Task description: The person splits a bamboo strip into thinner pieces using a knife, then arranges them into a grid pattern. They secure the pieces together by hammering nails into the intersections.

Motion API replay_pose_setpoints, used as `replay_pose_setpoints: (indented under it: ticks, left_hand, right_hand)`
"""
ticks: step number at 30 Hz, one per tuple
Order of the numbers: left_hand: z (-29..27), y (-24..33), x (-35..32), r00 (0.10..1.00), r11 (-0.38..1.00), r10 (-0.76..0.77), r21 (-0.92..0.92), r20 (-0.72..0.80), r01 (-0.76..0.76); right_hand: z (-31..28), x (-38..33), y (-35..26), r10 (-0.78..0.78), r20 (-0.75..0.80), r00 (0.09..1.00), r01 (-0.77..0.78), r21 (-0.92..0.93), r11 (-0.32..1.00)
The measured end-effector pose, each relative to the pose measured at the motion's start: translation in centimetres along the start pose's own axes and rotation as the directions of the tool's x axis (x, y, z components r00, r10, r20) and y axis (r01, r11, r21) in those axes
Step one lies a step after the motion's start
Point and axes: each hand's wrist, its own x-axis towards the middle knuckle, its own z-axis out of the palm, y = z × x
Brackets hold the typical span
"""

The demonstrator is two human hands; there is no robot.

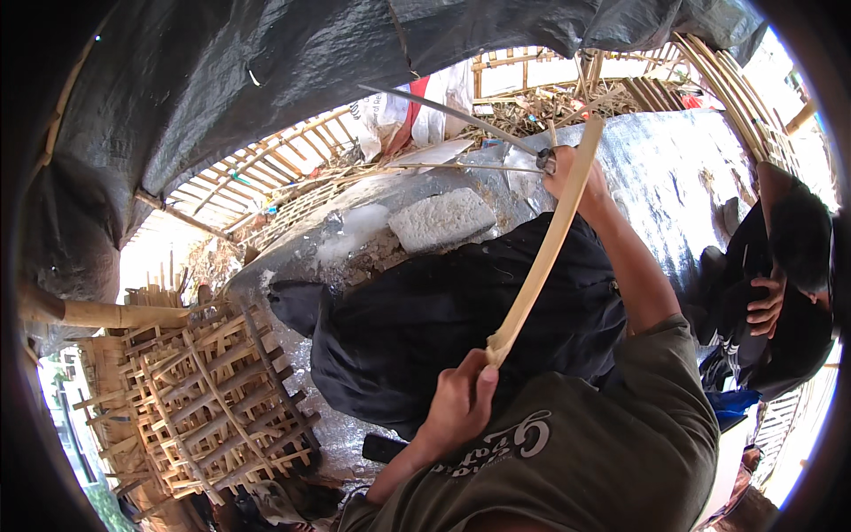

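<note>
Dark tarp (222,71) hangs across the top of my view; a silvery sheet (651,168) covers the ground beyond the person's knees, with a pale stone block (443,219) on it. Woven bamboo panel (208,399) at lower left; second person (798,257) at the right edge.

I note one pale strip (542,253), apparently split bamboo, slanting over the black cloth (461,310) on the lap. My estimate: light, stiff along its length with some spring, fairly dry to grip, edges possibly sharp or splintery. Best hold, I judge: the thick, knobby lower end, fingers on the flat faces.

Left hand (461,399) is closed on that lower end, thumb along it. Right hand (574,176) is closed around the grip of a long blade (452,113), which points up and left. The strip's upper end crosses in front of the right hand; I cannot tell whether they touch.
</note>
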Motion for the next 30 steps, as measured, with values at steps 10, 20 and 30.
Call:
replay_pose_setpoints:
  ticks: [10,20,30]
  left_hand:
    - [-5.1,-5.3,6.6,0.915,0.998,0.029,0.064,-0.403,-0.004]
    - [-8.7,-11.8,18.4,0.941,0.975,-0.206,0.024,-0.268,0.221]
    - [-7.6,-17.4,23.4,0.951,0.969,-0.240,-0.100,-0.193,0.225]
  right_hand:
    - [4.1,-1.1,-0.5,0.196,0.219,0.956,-0.258,0.306,0.916]
    - [9.8,6.0,-4.5,0.167,0.214,0.962,-0.271,0.714,0.645]
    - [15.3,3.7,-7.2,-0.147,0.047,0.988,0.117,0.396,0.911]
